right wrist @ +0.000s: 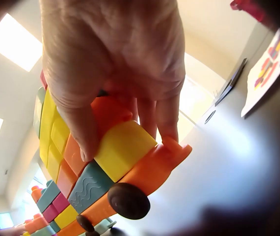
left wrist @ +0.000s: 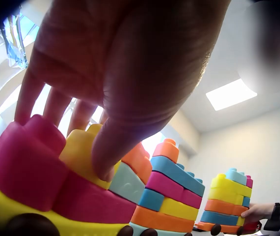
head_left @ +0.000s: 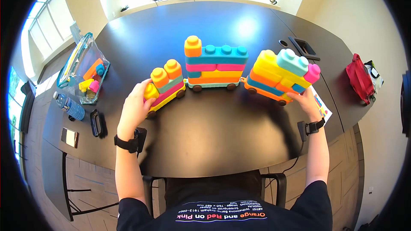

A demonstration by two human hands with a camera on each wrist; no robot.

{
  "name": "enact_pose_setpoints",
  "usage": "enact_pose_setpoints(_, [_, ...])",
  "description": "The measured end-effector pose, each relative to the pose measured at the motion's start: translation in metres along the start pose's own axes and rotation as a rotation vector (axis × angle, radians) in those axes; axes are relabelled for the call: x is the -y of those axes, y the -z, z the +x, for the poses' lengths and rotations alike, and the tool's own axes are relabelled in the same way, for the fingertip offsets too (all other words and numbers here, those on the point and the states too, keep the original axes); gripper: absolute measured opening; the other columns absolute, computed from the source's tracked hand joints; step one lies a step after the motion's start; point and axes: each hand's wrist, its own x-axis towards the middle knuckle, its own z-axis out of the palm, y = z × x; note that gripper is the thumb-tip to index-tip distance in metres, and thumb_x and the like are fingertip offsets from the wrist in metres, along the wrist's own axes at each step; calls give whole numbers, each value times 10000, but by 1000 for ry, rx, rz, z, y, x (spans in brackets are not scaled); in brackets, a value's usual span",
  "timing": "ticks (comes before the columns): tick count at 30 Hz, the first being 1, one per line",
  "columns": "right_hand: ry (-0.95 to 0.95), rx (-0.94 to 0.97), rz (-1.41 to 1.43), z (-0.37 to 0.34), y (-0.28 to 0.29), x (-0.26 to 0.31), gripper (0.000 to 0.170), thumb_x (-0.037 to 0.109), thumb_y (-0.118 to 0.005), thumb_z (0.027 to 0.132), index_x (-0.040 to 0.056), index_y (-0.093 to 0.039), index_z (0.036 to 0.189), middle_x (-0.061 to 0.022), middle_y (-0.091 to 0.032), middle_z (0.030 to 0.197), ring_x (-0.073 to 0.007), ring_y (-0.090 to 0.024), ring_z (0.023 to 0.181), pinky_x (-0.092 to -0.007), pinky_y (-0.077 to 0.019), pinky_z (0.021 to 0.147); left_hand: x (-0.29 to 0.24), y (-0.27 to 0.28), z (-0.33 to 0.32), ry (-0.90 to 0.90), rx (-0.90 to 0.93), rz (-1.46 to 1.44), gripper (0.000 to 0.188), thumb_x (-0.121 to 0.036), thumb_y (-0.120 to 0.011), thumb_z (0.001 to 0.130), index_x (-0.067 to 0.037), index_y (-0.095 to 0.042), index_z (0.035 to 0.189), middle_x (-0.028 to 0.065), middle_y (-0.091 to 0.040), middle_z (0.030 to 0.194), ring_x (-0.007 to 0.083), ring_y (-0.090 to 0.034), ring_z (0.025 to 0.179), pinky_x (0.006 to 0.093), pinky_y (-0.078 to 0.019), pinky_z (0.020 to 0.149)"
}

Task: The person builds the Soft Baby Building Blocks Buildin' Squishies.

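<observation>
Three wheeled block cars stand joined in a curved row on the dark table. My left hand (head_left: 136,105) grips the yellow block (head_left: 150,90) on the left car, thumb on its near side in the left wrist view. The middle car (head_left: 216,67) has a teal block with an orange one on top, touched by neither hand. My right hand (head_left: 306,104) holds the lower outer end of the tall right car (head_left: 274,77), fingers round its orange and yellow blocks (right wrist: 125,150). The right car carries yellow, light teal and pink blocks on top.
A clear bag (head_left: 85,68) with loose blocks, a water bottle (head_left: 69,106), a black case (head_left: 97,123) and a phone (head_left: 69,137) lie at the left. A printed sheet (head_left: 321,106) is beside my right hand; a red bag (head_left: 359,79) sits farther right.
</observation>
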Motion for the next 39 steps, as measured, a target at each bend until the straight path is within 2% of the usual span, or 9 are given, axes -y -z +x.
enact_pose_setpoints(11, [-71,37,-28,8,-4,-16,563,50,-846,877,4,-595,1379,-56,-710,1260,-161,-677,1142,-336,-562,964,-1,2,3,-41,7,16,515,-29,-756,873,-44,-577,1356,207,-667,1220,432,-648,1127,426,-533,962])
enact_pose_setpoints(24, [23,16,-142,-14,-26,-3,581,87,-902,808,4,-647,1323,-68,-738,1217,-169,-701,1110,-356,-564,990,-6,-4,1,4,-9,91,528,-36,-766,871,-64,-572,1362,195,-665,1224,435,-642,1149,445,-537,959])
enact_pose_setpoints(27, [-61,37,-118,-13,-23,-8,763,88,-933,779,24,-544,1433,-68,-669,1323,-206,-638,1256,-387,-520,1090,-6,-5,2,14,-23,79,519,-26,-767,864,-69,-580,1347,192,-668,1202,438,-646,1125,450,-540,946])
enact_pose_setpoints(29, [-203,56,-74,-14,-23,-6,825,84,-934,773,31,-504,1475,-69,-649,1356,-221,-629,1273,-402,-514,1098,-4,-3,3,36,46,83,618,-24,-765,869,-69,-539,1443,202,-647,1292,427,-630,1198,435,-526,996])
enact_pose_setpoints(32, [-104,107,-188,-22,-16,-2,775,193,-919,814,32,-533,1466,-91,-662,1354,-220,-658,1234,-407,-545,1029,7,0,-5,-136,23,-24,758,-48,-772,880,-72,-447,1565,204,-551,1508,391,-552,1369,413,-464,1112])
enact_pose_setpoints(34, [12,-9,-193,-30,2,-8,837,259,-912,825,44,-485,1512,-105,-613,1421,-226,-631,1277,-414,-525,1060,9,14,-16,-169,-152,8,849,-93,-781,898,-72,-359,1635,184,-395,1670,340,-421,1508,401,-366,1216])
enact_pose_setpoints(36, [130,-193,-133,-45,26,-8,951,409,-879,854,63,-394,1596,-141,-511,1535,-264,-551,1388,-452,-443,1159,1,41,-40,1,-347,-48,729,-187,-752,959,-108,-421,1604,140,-365,1698,283,-388,1534,509,-324,1236])
enact_pose_setpoints(37, [172,-270,28,-58,36,-1,876,362,-850,888,55,-418,1586,-157,-532,1529,-287,-515,1433,-474,-384,1202,-2,51,-55,80,-471,-170,647,-222,-728,995,-124,-458,1575,120,-378,1685,267,-386,1533,541,-333,1217])
enact_pose_setpoints(39, [236,-509,-108,-87,51,22,734,302,-781,959,3,-462,1548,-183,-547,1544,-290,-500,1461,-449,-391,1202,20,61,-79,22,-836,-190,540,-168,-670,1056,-47,-474,1545,126,-400,1650,271,-446,1487,468,-382,1198])
